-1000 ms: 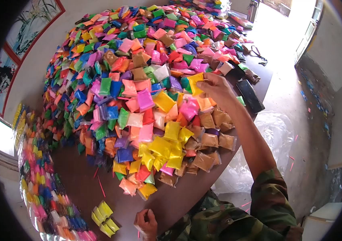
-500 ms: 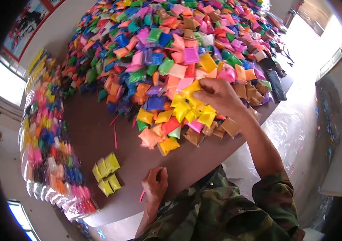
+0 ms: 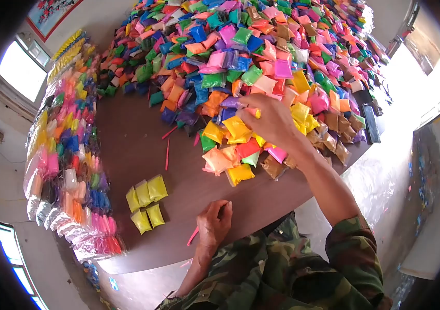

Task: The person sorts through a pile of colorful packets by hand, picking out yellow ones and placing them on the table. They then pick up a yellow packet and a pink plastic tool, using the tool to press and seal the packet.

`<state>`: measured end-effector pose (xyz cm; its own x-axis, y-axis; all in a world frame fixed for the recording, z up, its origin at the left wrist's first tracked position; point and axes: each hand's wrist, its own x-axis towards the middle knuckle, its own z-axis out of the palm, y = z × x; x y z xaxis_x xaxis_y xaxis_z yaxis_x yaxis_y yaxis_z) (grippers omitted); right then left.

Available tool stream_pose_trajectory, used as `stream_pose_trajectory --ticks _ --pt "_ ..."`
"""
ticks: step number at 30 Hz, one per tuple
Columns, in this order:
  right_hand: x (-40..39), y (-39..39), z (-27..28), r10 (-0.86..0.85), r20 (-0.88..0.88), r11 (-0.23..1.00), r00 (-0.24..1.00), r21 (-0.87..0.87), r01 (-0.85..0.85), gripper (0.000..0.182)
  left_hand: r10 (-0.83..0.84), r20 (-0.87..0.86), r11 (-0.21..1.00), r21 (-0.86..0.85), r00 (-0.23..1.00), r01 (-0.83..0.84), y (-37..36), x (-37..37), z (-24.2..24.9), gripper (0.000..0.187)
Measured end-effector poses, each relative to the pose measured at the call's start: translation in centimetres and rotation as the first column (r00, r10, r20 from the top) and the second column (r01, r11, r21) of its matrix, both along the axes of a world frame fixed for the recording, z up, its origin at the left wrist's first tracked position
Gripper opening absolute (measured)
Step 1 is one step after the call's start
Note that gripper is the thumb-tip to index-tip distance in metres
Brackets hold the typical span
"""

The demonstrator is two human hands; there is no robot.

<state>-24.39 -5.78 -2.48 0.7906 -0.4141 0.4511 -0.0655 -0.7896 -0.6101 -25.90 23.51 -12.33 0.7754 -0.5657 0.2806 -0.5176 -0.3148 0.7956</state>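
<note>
My right hand (image 3: 271,121) is over the front of a big heap of small filled packets (image 3: 240,62), its fingers curled. A bit of yellow packet (image 3: 257,112) shows between them; the rest is covered by the hand. Beside the fingertips lie a purple packet (image 3: 230,103) and an orange-yellow packet (image 3: 238,129). My left hand (image 3: 214,222) rests closed at the table's front edge, with nothing seen in it. Close to its wrist is a thin pink strip (image 3: 193,236). Left of that hand, several yellow-green packets (image 3: 148,191) lie in two short rows.
Clear bags of colourful packets (image 3: 70,170) line the table's left edge. Pink strips (image 3: 167,155) lie on the brown tabletop (image 3: 127,134). A dark phone-like object (image 3: 371,124) sits at the right edge, near brown packets (image 3: 341,126). Clear plastic film (image 3: 380,175) is beyond that edge.
My right hand has moved left and towards me across the heap, away from part of the yellow cluster. My left hand stays closed by the table edge. The whole view has shifted slightly.
</note>
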Motion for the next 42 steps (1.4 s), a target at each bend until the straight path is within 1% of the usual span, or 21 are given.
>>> stream_pose_trajectory --ticks 3,5,6,7,9,12,15,16,20,22,24,27,28,29,31,32,34,37,38,41,42 --pt "-2.0 -1.5 0.0 -0.138 0.132 0.99 0.982 0.061 0.131 0.021 0.014 -0.003 1.0 0.005 1.0 -0.014 0.2 0.0 -0.1 0.01" --pt "-5.1 -2.1 -0.8 -0.262 0.198 0.965 0.945 0.082 0.25 0.017 0.004 0.002 1.0 0.013 1.0 -0.004 -0.2 -0.3 -0.3 0.01" --pt "-6.9 -1.9 -0.9 -0.301 0.203 0.952 0.932 0.004 0.307 0.016 0.002 0.01 1.0 0.03 1.0 -0.002 -0.1 -0.3 -0.2 0.009" --pt "-8.2 -2.2 -1.5 -0.287 0.232 0.956 0.93 0.007 0.293 0.016 0.001 0.022 0.999 0.05 1.0 -0.002 0.0 -0.2 -0.2 0.008" --pt "-11.5 -1.5 -1.7 -0.367 0.175 0.93 0.914 0.074 0.359 0.014 -0.014 0.026 0.998 0.059 1.0 0.013 -0.1 -0.2 -0.2 0.008" --pt "-15.5 -1.9 -3.8 -0.464 0.268 0.884 0.844 0.07 0.463 0.012 -0.024 0.058 0.996 0.092 0.998 0.018 -0.2 -0.2 -0.1 0.008" --pt "-18.9 -3.1 -5.4 -0.601 0.245 0.798 0.761 0.127 0.589 0.011 -0.04 0.07 0.994 0.107 0.997 0.032 -0.2 -0.2 -0.5 0.008" --pt "-20.0 -3.8 -6.1 -0.638 0.242 0.765 0.731 0.095 0.637 0.011 -0.047 0.081 0.993 0.11 0.996 0.038 -0.1 -0.1 -0.8 0.008" --pt "-23.7 -6.7 -7.6 -0.752 0.208 0.65 0.626 0.074 0.756 0.015 -0.056 0.116 0.988 0.147 0.992 0.039 0.1 0.1 -1.3 0.009" --pt "-24.8 -8.1 -8.0 -0.798 0.179 0.597 0.576 0.096 0.797 0.016 -0.049 0.117 0.986 0.164 0.992 0.03 0.3 0.1 -1.7 0.01" --pt "-25.9 -9.6 -8.6 -0.835 0.12 0.548 0.537 0.087 0.832 0.021 -0.045 0.119 0.984 0.176 0.992 0.023 0.4 0.1 -1.9 0.012" --pt "-26.2 -11.8 -9.4 -0.872 0.09 0.486 0.481 0.038 0.873 0.028 -0.045 0.135 0.983 0.185 0.99 0.019 0.6 0.2 -2.3 0.012" --pt "-26.2 -12.4 -9.6 -0.882 0.017 0.471 0.471 0.054 0.881 0.035 -0.044 0.146 0.983 0.185 0.988 0.016 0.7 0.2 -2.5 0.012" --pt "-26.2 -12.6 -9.6 -0.888 0.002 0.459 0.46 0.056 0.887 0.036 -0.041 0.158 0.983 0.183 0.987 0.011 0.7 0.3 -2.7 0.012" --pt "-25.6 -13.5 -9.4 -0.896 -0.01 0.443 0.444 0.063 0.894 0.037 -0.034 0.164 0.964 0.267 0.986 -0.011 -0.2 -0.7 -0.2 0.017" --pt "-25.4 -13.9 -9.7 -0.88 0.006 0.474 0.475 0.074 0.878 0.038 -0.027 0.169 0.952 0.305 0.985 -0.026 -0.8 -1.1 0.7 0.021" --pt "-25.3 -14.1 -10.5 -0.846 0.039 0.533 0.532 0.093 0.841 0.039 -0.015 0.159 0.951 0.307 0.987 -0.035 -0.8 -1.0 0.5 0.022" --pt "-25.0 -14.4 -11.0 -0.822 0.032 0.565 0.568 0.17 0.808 0.04 -0.023 0.195 0.947 0.32 0.981 -0.042 -0.9 -1.0 0.6 0.024" --pt "-24.9 -14.6 -11.1 -0.805 0.058 0.59 0.59 0.187 0.786 0.04 -0.031 0.217 0.944 0.326 0.976 -0.043 -1.0 -1.1 0.6 0.025" --pt "-24.6 -14.7 -10.4 -0.772 0.106 0.634 0.626 0.177 0.753 0.039 0.024 0.169 0.941 0.328 0.985 -0.08 -1.0 -1.3 0.3 0.026" --pt "-24.5 -14.8 -10.4 -0.78 0.102 0.624 0.617 0.193 0.757 0.038 0.017 0.183 0.943 0.324 0.983 -0.076 -1.1 -1.3 0.3 0.026"
